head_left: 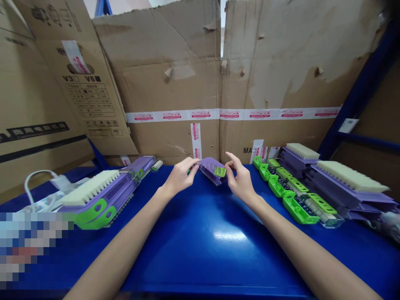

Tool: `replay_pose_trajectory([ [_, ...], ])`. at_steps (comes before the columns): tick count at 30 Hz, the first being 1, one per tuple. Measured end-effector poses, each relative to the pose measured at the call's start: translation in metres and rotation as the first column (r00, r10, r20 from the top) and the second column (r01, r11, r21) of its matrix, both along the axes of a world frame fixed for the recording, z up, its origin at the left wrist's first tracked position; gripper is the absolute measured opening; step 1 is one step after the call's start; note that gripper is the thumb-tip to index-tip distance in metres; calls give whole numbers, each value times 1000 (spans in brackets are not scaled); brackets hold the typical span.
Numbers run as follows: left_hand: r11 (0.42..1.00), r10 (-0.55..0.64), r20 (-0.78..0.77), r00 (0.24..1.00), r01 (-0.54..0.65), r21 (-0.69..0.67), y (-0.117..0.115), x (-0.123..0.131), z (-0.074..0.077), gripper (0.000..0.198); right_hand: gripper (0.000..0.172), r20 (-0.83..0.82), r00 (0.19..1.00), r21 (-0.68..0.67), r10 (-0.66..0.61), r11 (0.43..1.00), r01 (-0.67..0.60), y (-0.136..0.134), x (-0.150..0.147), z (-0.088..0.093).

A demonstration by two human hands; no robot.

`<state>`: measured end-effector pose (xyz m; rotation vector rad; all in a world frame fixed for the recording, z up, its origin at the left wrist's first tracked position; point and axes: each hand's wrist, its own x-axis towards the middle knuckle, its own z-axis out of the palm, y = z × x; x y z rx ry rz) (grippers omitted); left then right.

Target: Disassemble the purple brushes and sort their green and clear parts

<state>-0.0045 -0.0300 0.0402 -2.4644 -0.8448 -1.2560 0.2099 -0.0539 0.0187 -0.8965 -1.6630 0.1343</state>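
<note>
A purple plastic housing point(210, 166) with a bright green piece point(220, 171) at its right end is held up near the back of the blue table. Along its side runs a row of small shiny clear points. My left hand point(183, 174) is closed, its thumb and fingers pinching the housing's left end. At the other end, my right hand point(239, 177) pinches by the green piece, thumb against fingers, with the index finger raised. The undersides of the fingers and the far side of the housing are hidden.
Purple housings with a cream bristle pad point(93, 187) and green ends are stacked at left, beside a white cable point(28, 183). At right stand green brackets point(276, 185), clear-cased parts point(321, 204) and more purple housings point(340, 187). Cardboard point(175, 83) walls the back.
</note>
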Motion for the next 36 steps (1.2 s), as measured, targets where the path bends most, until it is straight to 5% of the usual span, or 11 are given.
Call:
replay_pose_trajectory([
  [8, 1000, 23, 37, 999, -23, -11, 1, 2, -4, 25, 41, -244, 964, -223, 106, 961, -162, -1, -2, 6],
  [15, 994, 15, -57, 998, -9, 107, 2, 0, -5, 26, 37, -634, 747, -476, 201, 660, -581, 3, -7, 8],
  [18, 988, 53, -108, 993, -37, 150, 3, -1, -7, 26, 37, -704, 685, -466, 189, 604, -646, 1, -6, 11],
  [23, 994, 29, -85, 996, -19, 109, 3, 0, -8, 25, 61, -735, 650, -417, 193, 627, -658, 5, 4, 9],
  [27, 985, 6, 97, 995, 11, -174, 5, 6, -8, 24, 69, -665, 711, -375, 227, 722, -581, 13, 10, 4],
  [29, 909, 9, 210, 978, 80, -409, 6, 9, -8, 26, 74, -661, 710, -327, 243, 758, -564, 15, 10, 3],
  [33, 625, 27, 398, 917, 295, -722, 11, 10, -8, 32, 76, -598, 756, -262, 266, 826, -498, 17, 11, 3],
  [36, 564, 112, 452, 885, 317, -762, 18, 4, -6, 32, 67, -474, 860, -254, 191, 905, -341, 18, 14, 3],
])
